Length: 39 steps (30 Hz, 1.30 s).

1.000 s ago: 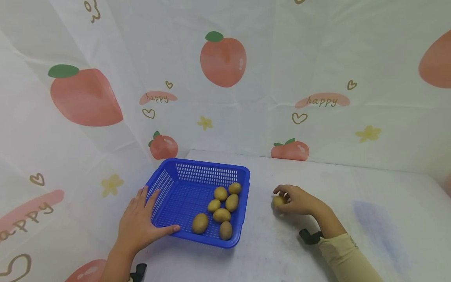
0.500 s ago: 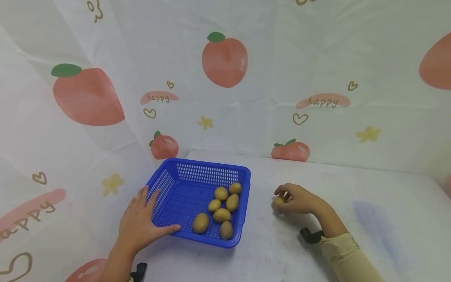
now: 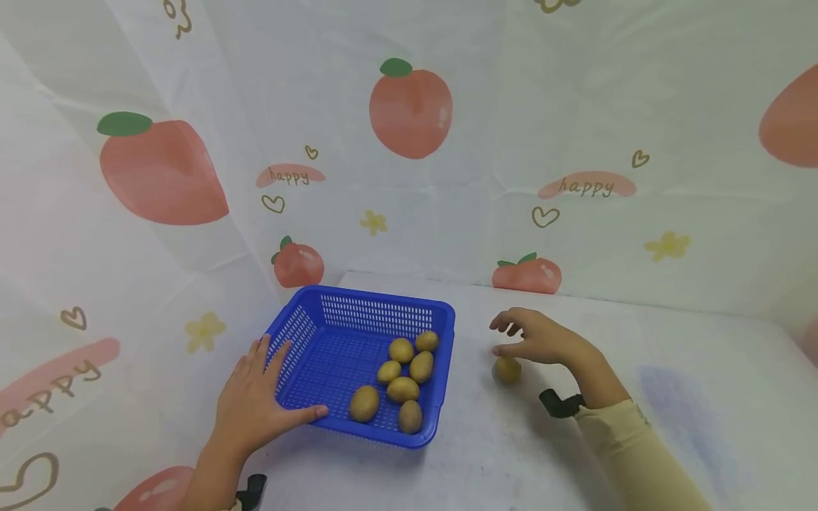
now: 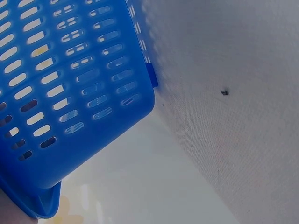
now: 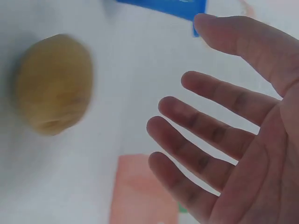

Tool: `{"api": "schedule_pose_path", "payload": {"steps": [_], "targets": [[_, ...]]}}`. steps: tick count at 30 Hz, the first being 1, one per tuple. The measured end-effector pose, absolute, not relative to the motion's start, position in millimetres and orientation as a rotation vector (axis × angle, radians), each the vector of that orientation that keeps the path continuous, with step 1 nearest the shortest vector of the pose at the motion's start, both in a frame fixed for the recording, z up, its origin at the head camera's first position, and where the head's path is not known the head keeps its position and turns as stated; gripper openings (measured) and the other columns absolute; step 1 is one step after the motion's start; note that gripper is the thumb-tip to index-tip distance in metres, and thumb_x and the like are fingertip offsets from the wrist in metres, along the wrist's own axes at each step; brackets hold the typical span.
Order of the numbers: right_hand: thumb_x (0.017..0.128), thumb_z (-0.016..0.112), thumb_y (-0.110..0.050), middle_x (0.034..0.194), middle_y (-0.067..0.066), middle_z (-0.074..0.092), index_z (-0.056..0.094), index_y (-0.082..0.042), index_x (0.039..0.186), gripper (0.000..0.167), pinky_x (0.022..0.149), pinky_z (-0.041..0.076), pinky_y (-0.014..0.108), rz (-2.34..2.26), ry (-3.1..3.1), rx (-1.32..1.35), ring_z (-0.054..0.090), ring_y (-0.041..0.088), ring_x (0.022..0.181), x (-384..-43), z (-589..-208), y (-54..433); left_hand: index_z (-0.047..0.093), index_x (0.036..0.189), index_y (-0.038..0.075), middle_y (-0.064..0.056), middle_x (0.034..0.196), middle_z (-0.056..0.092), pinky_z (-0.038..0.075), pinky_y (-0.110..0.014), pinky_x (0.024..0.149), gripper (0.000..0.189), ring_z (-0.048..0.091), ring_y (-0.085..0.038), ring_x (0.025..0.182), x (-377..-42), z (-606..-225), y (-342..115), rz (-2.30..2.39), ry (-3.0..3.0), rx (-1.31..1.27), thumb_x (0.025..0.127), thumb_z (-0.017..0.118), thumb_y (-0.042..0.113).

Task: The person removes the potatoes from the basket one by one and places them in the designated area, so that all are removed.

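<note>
One potato (image 3: 508,370) lies by itself on the white tabletop, to the right of the basket. Just above it is my right hand (image 3: 540,338), fingers spread and apart from it; in the right wrist view a gap separates the potato (image 5: 55,85) from the fingertips (image 5: 161,123). A blue plastic basket (image 3: 377,301) with slotted walls stands left of centre. My left hand (image 3: 252,406) rests on its near left corner, thumb along the front rim and fingers over the left rim. Several potatoes (image 3: 402,390) sit inside, toward the basket's right side.
White cloth (image 3: 447,213) printed with red fruit hangs behind the table and along its left side. A faint blue stain (image 3: 684,411) marks the tabletop at the right. Black wrist mounts (image 3: 560,403) are on both wrists.
My right hand has let go of the lone potato and lifted up off it, the fingers opening. That potato stays on the table. The left hand and basket have kept their places.
</note>
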State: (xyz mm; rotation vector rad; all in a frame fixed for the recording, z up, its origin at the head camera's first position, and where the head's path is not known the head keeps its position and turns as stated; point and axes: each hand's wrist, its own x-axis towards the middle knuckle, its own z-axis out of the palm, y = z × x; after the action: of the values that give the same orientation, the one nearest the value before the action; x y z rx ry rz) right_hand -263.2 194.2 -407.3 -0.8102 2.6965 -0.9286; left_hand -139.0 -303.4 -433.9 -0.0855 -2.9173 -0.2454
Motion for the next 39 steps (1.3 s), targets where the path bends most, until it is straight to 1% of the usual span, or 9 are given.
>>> {"api": "schedule_pose_path", "payload": {"steps": [4, 10, 14, 21, 23, 26, 32, 36, 39], "targets": [[0.094, 0.081, -0.036, 0.123, 0.006, 0.072, 0.07, -0.011, 0.126, 0.043, 0.103, 0.058, 0.056, -0.927, 2.706, -0.866, 0.068, 0.03, 0.117, -266, -393, 186, 0.033, 0.166, 0.004, -0.034, 0.172, 0.022, 0.023, -0.071, 0.128, 0.139, 0.022, -0.054, 0.159, -139, -436, -303, -0.239, -2.921, -0.093, 0.066, 0.072, 0.093], [0.094, 0.082, -0.036, 0.123, 0.001, 0.074, 0.071, -0.013, 0.127, 0.042, 0.105, 0.058, 0.054, -1.023, 2.649, -0.975, 0.069, 0.025, 0.117, -272, -367, 163, 0.035, 0.165, 0.003, -0.035, 0.17, 0.023, 0.024, -0.072, 0.127, 0.139, 0.023, -0.055, 0.158, -136, -431, -302, -0.227, -2.921, -0.084, 0.066, 0.072, 0.092], [0.095, 0.081, -0.034, 0.126, 0.004, 0.073, 0.071, -0.013, 0.129, 0.041, 0.106, 0.058, 0.054, -1.068, 2.599, -1.025, 0.069, 0.027, 0.119, -274, -351, 148, 0.033, 0.165, 0.004, -0.035, 0.171, 0.022, 0.023, -0.072, 0.127, 0.138, 0.022, -0.055, 0.159, -137, -431, -303, -0.241, -2.919, -0.091, 0.066, 0.072, 0.092], [0.097, 0.078, -0.032, 0.129, 0.012, 0.073, 0.07, -0.013, 0.13, 0.039, 0.107, 0.055, 0.061, -1.12, 2.45, -1.151, 0.068, 0.034, 0.123, -275, -332, 115, 0.034, 0.165, 0.003, -0.035, 0.171, 0.022, 0.024, -0.073, 0.126, 0.139, 0.023, -0.055, 0.158, -139, -433, -304, -0.235, -2.904, -0.104, 0.066, 0.073, 0.092], [0.097, 0.079, -0.03, 0.13, 0.013, 0.073, 0.07, -0.012, 0.13, 0.039, 0.108, 0.055, 0.06, -1.124, 2.415, -1.181, 0.068, 0.036, 0.124, -276, -328, 105, 0.034, 0.165, 0.003, -0.035, 0.171, 0.023, 0.024, -0.073, 0.126, 0.139, 0.023, -0.055, 0.158, -140, -435, -304, -0.228, -2.902, -0.106, 0.065, 0.072, 0.092], [0.097, 0.079, -0.028, 0.131, 0.013, 0.072, 0.07, -0.01, 0.13, 0.04, 0.106, 0.057, 0.054, -1.115, 2.384, -1.224, 0.069, 0.034, 0.123, -278, -323, 89, 0.033, 0.165, 0.004, -0.035, 0.171, 0.023, 0.024, -0.073, 0.126, 0.139, 0.023, -0.055, 0.158, -141, -436, -304, -0.225, -2.905, -0.106, 0.066, 0.072, 0.093], [0.098, 0.078, -0.031, 0.127, 0.0, 0.073, 0.072, -0.016, 0.128, 0.034, 0.101, 0.06, 0.037, -1.081, 2.322, -1.32, 0.07, 0.017, 0.115, -286, -320, 59, 0.032, 0.166, 0.004, -0.034, 0.171, 0.022, 0.024, -0.073, 0.127, 0.139, 0.022, -0.055, 0.158, -140, -436, -302, -0.227, -2.925, -0.088, 0.066, 0.071, 0.093], [0.099, 0.076, -0.032, 0.127, -0.003, 0.073, 0.072, -0.017, 0.128, 0.033, 0.101, 0.059, 0.034, -1.058, 2.278, -1.357, 0.07, 0.014, 0.115, -292, -321, 39, 0.031, 0.166, 0.005, -0.034, 0.172, 0.022, 0.024, -0.073, 0.126, 0.139, 0.022, -0.054, 0.159, -139, -434, -301, -0.23, -2.926, -0.084, 0.067, 0.071, 0.093], [0.099, 0.076, -0.034, 0.126, -0.003, 0.073, 0.073, -0.017, 0.127, 0.033, 0.104, 0.058, 0.033, -1.054, 2.242, -1.363, 0.07, 0.014, 0.116, -295, -324, 25, 0.031, 0.166, 0.005, -0.034, 0.171, 0.022, 0.024, -0.073, 0.126, 0.138, 0.022, -0.055, 0.158, -138, -432, -301, -0.231, -2.921, -0.092, 0.067, 0.071, 0.092]]}}
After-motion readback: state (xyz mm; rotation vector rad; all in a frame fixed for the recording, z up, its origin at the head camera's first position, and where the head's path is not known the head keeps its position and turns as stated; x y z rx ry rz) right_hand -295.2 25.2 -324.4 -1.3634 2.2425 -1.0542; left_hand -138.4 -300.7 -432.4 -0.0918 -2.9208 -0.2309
